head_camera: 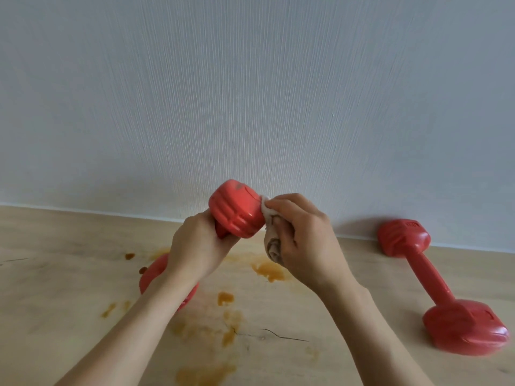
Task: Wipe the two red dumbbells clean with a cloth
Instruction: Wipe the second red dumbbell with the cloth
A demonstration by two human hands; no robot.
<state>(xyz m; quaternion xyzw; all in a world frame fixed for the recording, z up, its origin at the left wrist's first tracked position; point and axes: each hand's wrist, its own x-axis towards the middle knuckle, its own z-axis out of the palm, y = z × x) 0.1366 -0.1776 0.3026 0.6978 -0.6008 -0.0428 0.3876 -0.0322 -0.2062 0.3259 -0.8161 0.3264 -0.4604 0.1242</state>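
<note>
two red dumbbells show in the head view. one dumbbell [237, 210] is lifted off the tabletop [69, 274] and tilted, its upper head up near the wall [250, 93], its lower head down at the left, partly hidden behind the left forearm. the left hand [195, 246] grips its bar just under the upper head, fingers curled round it. a small dark smudge sits on the top of that upper head.

the right hand [301, 235] holds a bunched cloth [271, 238], pale and stained brownish, with its fingers curled round it. the cloth touches the right side of the upper head, and a fold of it hangs below the hand.

the second dumbbell [434, 277] lies flat on the tabletop at the right, well apart from both hands. its far head sits just beside the foot of the wall, and its near head points toward the lower right corner of the view.

the tabletop is light wood with orange-brown stains [270, 270] spread under and between the forearms, some as drops, some as smeared patches. a thin dark crack [278, 334] runs through the wood near the middle, between the forearms. the wall is pale with fine vertical texture.
</note>
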